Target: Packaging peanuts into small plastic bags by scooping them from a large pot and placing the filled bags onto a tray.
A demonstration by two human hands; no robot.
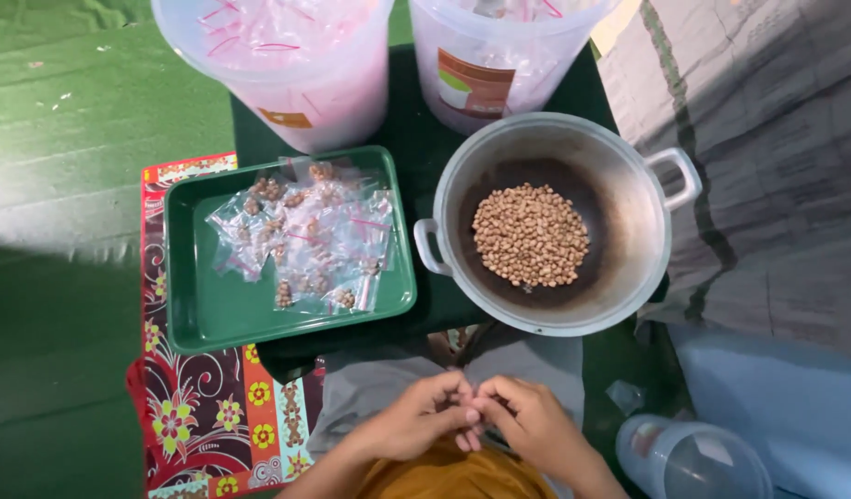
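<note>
Peanuts [530, 235] are the thing nearest to my work: they are small, round and pale brown, and they lie in one heap at the bottom of a round metal pot [629, 199], grey and dull, with a dark burnt ring inside and two loop handles. The pot stands just above my hands, a little to the right.

My fingertips [469, 416] are pressed together in the middle, low in the view. My left hand [416, 418] and my right hand [529, 420] meet there, fingers curled narrow and pinching something very small between them; I cannot tell what it is, because the fingers hide it. Both hands rest over a grey cloth [370, 383] on my lap.

Up and left of my left hand lies one green plastic tray [199, 305], rectangular with round corners and a smooth surface. In it is a pile of small clear plastic bags [305, 236], each with a few peanuts inside; they overlap, so I cannot count them exactly. The tray sits partly on a patterned mat [199, 416] with red and yellow flowers.

Behind the tray and pot stand two translucent plastic buckets [296, 65]. At the lower right is one clear plastic jar [693, 457].
</note>
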